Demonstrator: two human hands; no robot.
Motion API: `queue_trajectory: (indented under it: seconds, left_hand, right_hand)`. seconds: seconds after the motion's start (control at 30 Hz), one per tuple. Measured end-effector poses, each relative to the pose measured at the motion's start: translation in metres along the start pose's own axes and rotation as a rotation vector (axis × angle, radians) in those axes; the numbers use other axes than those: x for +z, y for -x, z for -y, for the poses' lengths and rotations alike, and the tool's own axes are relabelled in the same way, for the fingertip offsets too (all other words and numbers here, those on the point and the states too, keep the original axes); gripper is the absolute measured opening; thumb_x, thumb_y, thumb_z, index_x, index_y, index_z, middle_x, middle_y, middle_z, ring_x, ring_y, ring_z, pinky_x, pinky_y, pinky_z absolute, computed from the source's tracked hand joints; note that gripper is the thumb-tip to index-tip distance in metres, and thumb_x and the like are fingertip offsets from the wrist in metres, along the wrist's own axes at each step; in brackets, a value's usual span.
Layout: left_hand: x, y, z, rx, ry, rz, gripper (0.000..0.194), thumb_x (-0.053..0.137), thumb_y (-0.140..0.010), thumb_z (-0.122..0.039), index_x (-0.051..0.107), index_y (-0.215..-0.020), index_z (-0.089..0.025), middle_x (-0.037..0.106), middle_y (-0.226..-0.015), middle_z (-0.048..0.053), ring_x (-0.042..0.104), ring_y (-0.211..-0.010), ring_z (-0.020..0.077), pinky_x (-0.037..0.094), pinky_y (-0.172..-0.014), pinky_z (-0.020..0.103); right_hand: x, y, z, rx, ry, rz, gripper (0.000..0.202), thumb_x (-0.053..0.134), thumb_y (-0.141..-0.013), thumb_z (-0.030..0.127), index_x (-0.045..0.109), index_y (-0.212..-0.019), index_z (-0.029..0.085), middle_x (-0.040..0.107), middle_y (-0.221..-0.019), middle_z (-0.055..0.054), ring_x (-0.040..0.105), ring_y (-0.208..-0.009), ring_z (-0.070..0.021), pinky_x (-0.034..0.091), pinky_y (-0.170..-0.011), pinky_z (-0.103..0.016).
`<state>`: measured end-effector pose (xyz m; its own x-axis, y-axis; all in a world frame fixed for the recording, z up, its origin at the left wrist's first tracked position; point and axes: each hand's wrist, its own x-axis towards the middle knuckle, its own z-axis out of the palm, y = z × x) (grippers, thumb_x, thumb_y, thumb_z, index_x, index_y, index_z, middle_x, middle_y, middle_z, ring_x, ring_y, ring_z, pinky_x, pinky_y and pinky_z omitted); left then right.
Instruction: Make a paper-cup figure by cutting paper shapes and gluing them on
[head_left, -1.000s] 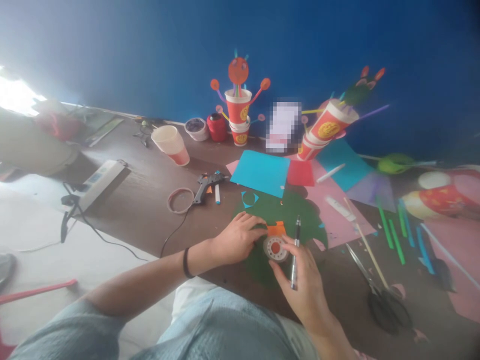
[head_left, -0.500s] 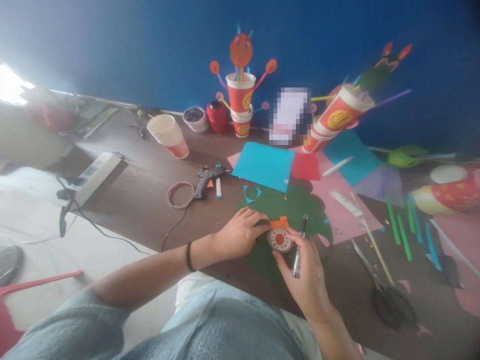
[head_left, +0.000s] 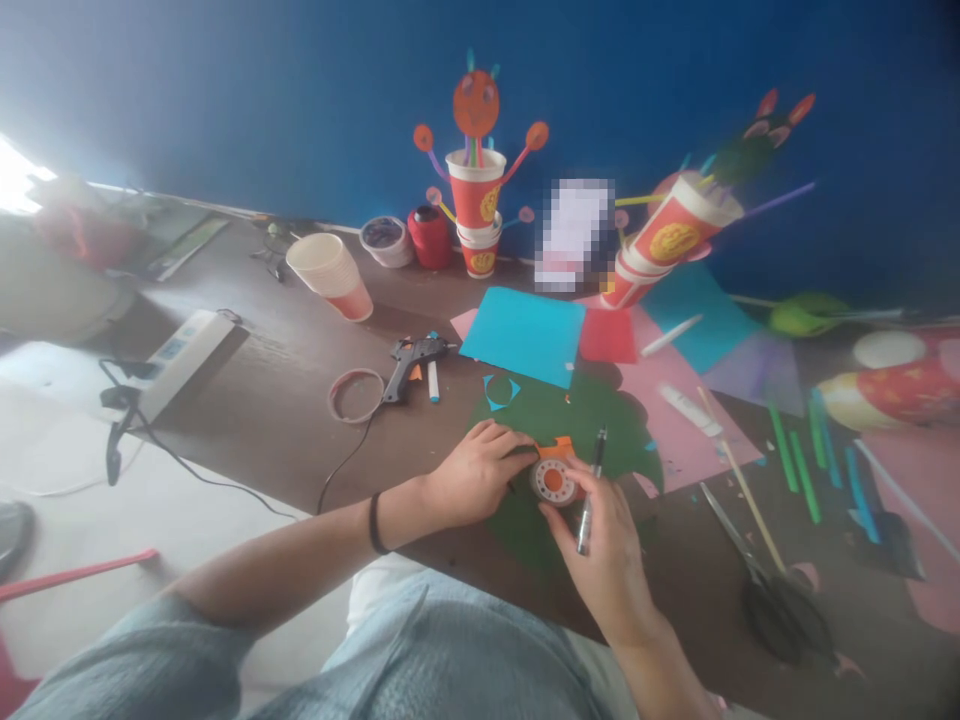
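Observation:
A round white disc with a ring of holes [head_left: 554, 498], perhaps a tape spool, lies flat on a scrap of orange paper [head_left: 556, 447], and orange shows through its centre. My right hand [head_left: 611, 540] grips the disc's right rim between thumb and fingertips. A clear-barrelled pen with a black end [head_left: 585, 525] is tucked between the fingers of that same hand, black end up. At the disc's left side, my left hand [head_left: 480, 475] has bent fingers closed at the orange paper's edge; its fingertips are partly hidden. Dark green paper [head_left: 600, 420] lies beneath.
A black glue gun [head_left: 409, 365], its cord and a tape ring [head_left: 334, 400] lie to the left. Scissors [head_left: 757, 575] rest at right. Behind stand stacked paper cups [head_left: 328, 275] and a cup figure [head_left: 474, 200]; another cup figure [head_left: 679, 235] leans. Blue paper [head_left: 521, 335] lies ahead.
The whole view has shifted slightly. Both hands keep their hold around the disc and orange paper, and the pen stays in my right hand.

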<state>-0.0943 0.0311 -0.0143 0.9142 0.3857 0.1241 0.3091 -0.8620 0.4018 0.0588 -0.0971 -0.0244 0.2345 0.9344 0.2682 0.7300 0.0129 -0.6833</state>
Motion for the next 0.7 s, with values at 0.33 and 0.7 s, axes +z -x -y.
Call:
queue_trajectory:
  seconds: [0.33, 0.7]
  left_hand:
    - [0.0008, 0.0011, 0.0009, 0.010, 0.000, -0.008, 0.038, 0.044, -0.079, -0.009, 0.056, -0.115, -0.016, 0.055, -0.122, 0.009, 0.048, -0.101, 0.0213, 0.036, -0.094, 0.038]
    - [0.0005, -0.0018, -0.0018, -0.027, -0.037, 0.032, 0.043, 0.045, -0.079, -0.012, 0.050, -0.122, -0.016, 0.054, -0.118, 0.010, 0.048, -0.100, 0.0228, 0.038, -0.090, 0.038]
  right_hand:
    - [0.0007, 0.0003, -0.0004, -0.013, -0.002, -0.038, 0.030, 0.056, -0.086, 0.020, 0.048, -0.114, 0.020, 0.058, -0.116, -0.012, 0.053, -0.108, -0.0261, 0.047, -0.088, -0.046]
    - [0.0016, 0.0023, -0.0037, 0.007, -0.012, -0.027, 0.028, 0.056, -0.086, 0.024, 0.049, -0.113, 0.021, 0.058, -0.117, -0.012, 0.055, -0.106, -0.0277, 0.048, -0.086, -0.048]
